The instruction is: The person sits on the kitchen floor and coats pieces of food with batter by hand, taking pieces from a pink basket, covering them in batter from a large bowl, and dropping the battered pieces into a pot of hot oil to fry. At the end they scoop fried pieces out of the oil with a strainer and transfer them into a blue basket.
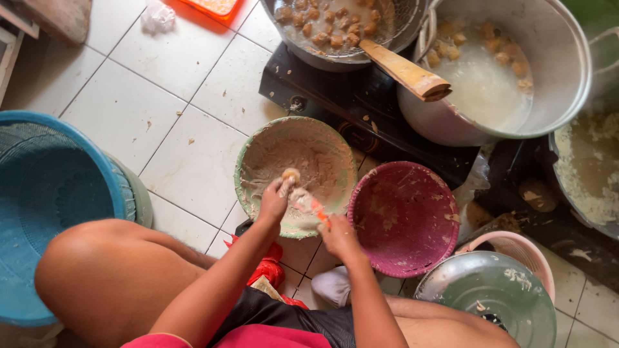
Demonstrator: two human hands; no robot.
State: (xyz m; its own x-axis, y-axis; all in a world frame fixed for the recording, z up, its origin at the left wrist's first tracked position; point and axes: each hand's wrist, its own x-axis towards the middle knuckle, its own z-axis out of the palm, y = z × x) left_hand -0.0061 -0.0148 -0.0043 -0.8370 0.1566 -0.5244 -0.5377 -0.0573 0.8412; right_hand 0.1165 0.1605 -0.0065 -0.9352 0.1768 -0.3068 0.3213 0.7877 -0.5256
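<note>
Green bowl [248, 154] — both hands shaping dough ball [291, 174].

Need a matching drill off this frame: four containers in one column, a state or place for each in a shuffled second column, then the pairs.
1. green bowl
2. pink bowl
3. blue basket
4. large metal pot

A. holds milky liquid with floating balls
B. at the frame's left edge
C. under both hands, smeared with paste
D. right of the green bowl, nearly scraped out

Pairs: 1-C, 2-D, 3-B, 4-A
</note>
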